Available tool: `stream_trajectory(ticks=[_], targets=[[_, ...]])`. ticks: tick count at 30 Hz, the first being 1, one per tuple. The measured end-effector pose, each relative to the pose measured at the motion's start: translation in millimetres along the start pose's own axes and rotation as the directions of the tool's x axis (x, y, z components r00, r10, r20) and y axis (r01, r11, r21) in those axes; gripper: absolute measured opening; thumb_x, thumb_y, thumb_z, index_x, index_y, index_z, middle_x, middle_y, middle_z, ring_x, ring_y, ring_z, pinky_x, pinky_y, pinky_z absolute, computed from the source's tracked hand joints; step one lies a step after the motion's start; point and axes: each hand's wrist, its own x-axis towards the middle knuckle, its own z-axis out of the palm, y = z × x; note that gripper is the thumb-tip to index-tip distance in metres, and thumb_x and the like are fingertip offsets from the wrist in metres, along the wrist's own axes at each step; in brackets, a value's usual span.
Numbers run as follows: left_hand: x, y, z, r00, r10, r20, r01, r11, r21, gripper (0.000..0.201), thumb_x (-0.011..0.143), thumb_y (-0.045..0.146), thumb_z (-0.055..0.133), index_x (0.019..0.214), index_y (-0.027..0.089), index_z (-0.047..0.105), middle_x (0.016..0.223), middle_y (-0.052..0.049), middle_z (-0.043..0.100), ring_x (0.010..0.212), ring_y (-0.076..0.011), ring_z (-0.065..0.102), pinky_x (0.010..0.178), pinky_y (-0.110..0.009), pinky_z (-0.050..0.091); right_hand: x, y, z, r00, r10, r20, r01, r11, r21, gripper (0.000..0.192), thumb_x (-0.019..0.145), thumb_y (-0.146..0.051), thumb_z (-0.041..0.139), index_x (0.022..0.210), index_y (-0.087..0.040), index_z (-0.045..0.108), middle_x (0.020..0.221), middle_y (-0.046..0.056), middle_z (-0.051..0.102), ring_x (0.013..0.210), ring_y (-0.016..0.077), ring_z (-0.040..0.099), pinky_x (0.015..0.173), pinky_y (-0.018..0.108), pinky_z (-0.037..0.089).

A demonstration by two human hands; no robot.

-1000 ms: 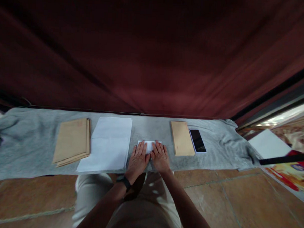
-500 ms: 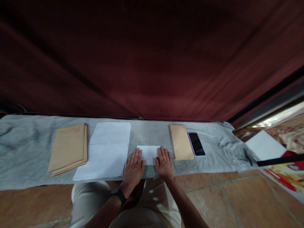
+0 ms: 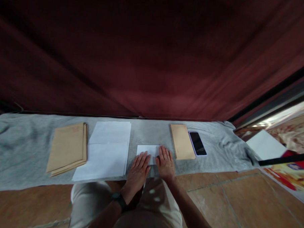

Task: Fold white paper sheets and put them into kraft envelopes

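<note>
Plainly, the grey cloth [image 3: 151,132] underlies everything. White sheets [image 3: 107,160] lie at nine o'clock from the small white paper, with brown envelopes [image 3: 67,147] beyond, and narrower envelopes [image 3: 182,142] at two. The left hand [image 3: 138,171], at seven, rests extended fingers on the paper; the right hand [image 3: 166,164], at four, lies flat over its edge, neither gripping. Under them, the small white paper [image 3: 147,148] on the cloth should be light, easily creased, perhaps stiffer if folded; its exposed twelve o'clock edge suits a pinch.
</note>
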Motion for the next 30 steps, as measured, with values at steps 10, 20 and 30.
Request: stream_trajectory(ticks=[10,20,30], targets=[[-6.7,-6.1,2.7,1.000,-0.003,-0.013,0.004,1.000,0.002,0.052,0.100,0.030,0.041,0.150,0.014,0.048,0.159,-0.012,0.043,0.150,-0.0264,0.037,0.122,-0.049,0.034,-0.7,-11.0,4.2,0.991,-0.128,0.036,0.125,0.990,0.066,0.048,0.104,-0.034,0.047,0.150,-0.022,0.048,0.158,0.009,0.046,0.145,0.0253,0.043,0.121,0.047,0.029],[-19.7,-18.5,-0.2,0.998,-0.030,-0.051,0.031,0.999,0.016,0.052,0.101,0.031,0.039,0.148,0.012,0.048,0.154,-0.015,0.049,0.144,-0.0269,0.045,0.116,-0.046,0.042,-16.1,8.1,-7.5,0.997,-0.075,0.019,0.074,0.997,0.022,0.054,0.104,-0.034,0.047,0.155,-0.020,0.041,0.157,0.009,0.046,0.144,0.0261,0.045,0.122,0.045,0.029],[-5.3,-18.7,3.4,0.985,0.137,0.104,-0.145,0.987,0.070,0.062,0.088,0.001,0.035,0.146,0.017,0.051,0.152,-0.014,0.052,0.144,-0.0231,0.046,0.117,-0.045,0.043,-22.7,14.2,-7.4,0.997,-0.075,0.003,0.075,0.997,0.021,0.054,0.103,-0.032,0.047,0.156,-0.019,0.040,0.155,0.009,0.049,0.144,0.0262,0.045,0.122,0.047,0.030]])
